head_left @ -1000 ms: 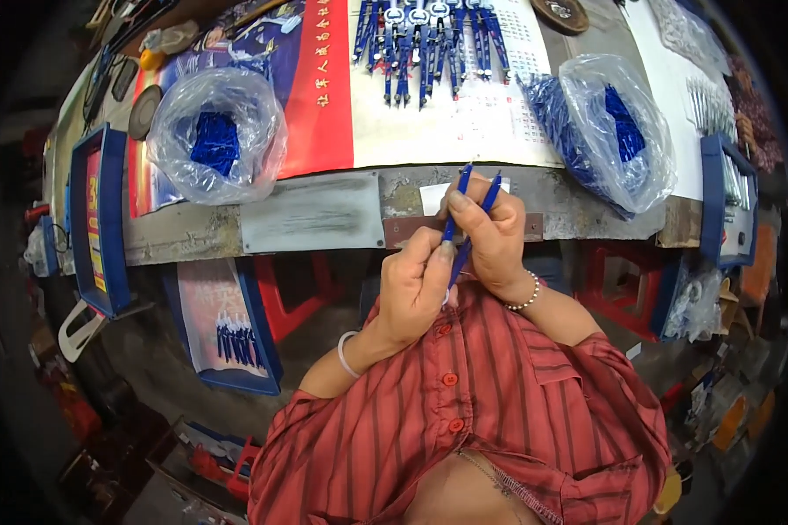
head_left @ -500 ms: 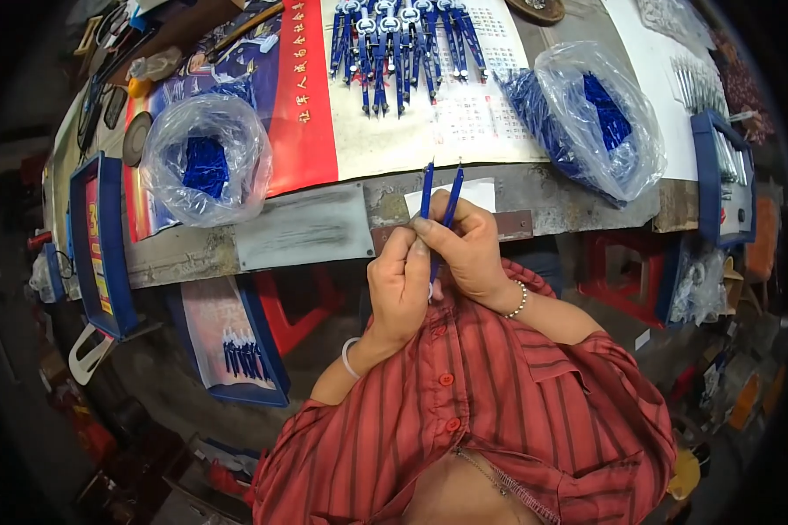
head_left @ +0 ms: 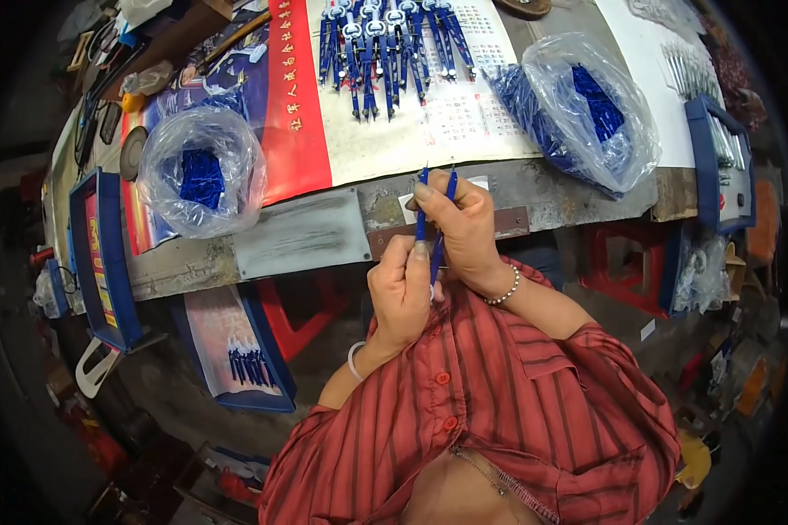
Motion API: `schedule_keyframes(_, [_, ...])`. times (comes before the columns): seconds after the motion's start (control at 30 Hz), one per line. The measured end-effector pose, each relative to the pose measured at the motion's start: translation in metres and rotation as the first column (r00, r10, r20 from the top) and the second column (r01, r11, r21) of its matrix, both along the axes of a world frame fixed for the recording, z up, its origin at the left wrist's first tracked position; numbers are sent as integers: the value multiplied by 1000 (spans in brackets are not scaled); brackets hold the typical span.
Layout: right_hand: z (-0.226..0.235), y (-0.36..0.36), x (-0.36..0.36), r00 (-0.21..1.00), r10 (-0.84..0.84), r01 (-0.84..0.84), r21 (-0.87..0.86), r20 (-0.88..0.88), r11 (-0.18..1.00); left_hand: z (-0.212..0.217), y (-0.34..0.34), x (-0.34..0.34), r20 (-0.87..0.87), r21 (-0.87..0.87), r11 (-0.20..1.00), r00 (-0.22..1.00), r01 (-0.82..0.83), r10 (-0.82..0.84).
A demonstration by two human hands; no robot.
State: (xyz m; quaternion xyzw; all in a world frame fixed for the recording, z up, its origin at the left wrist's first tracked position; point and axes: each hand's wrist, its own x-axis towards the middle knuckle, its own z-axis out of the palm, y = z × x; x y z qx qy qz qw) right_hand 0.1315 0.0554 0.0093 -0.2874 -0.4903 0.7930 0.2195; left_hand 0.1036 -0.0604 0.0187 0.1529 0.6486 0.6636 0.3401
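Over the near table edge I hold a blue drawing compass (head_left: 421,229), its two legs pointing away from me and slightly apart. My left hand (head_left: 399,293) grips its lower part between thumb and fingers, and the head end is mostly hidden there. My right hand (head_left: 464,229) is closed round the legs, with the thumb pressed near the upper part of the left leg. Beyond my hands, several blue compasses with pale round heads (head_left: 375,52) lie in overlapping rows on a printed sheet (head_left: 368,149).
Clear plastic bags of blue parts stand at left (head_left: 245,175) and right (head_left: 635,153). Blue trays hang at the table's left (head_left: 124,297) and right (head_left: 700,131) ends. Below the edge are another blue tray (head_left: 276,385) with compasses and red stools (head_left: 302,328).
My right thumb has moved up the compass leg, away from my left thumb. My left hand has shifted slightly toward me. The whole view has moved a little.
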Motion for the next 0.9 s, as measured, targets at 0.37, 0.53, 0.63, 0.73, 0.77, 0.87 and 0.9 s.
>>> schedule_keyframes(0.37, [10, 2, 14, 993, 104, -97, -105, 59, 990, -4, 6, -2, 13, -1, 1000, 1000, 1, -1])
schedule_keyframes(0.53, [5, 24, 12, 984, 172, -164, -136, 48, 977, 6, 9, 3, 74, -50, 999, 997, -14, 18])
schedule_keyframes(0.63, [25, 65, 32, 949, 316, -311, 195, 8, 930, -1, 7, 2, 105, 54, 998, 994, -41, 36])
schedule_keyframes(0.73, [52, 125, 68, 990, -36, -63, 651, 138, 757, -1, 6, -9, 87, 152, 988, 996, -31, 18])
schedule_keyframes(0.77, [67, 143, 75, 963, -193, -4, 725, 189, 689, 0, 6, -13, 90, 166, 986, 996, -1, -14])
schedule_keyframes(0.87, [53, 198, 91, 876, -394, -40, 858, 277, 512, 16, 15, -13, 249, 173, 985, 967, 15, -59])
schedule_keyframes(0.9, [39, 212, 96, 820, -433, -234, 909, 375, 345, 20, 19, -13, 269, 196, 980, 958, 43, -96])
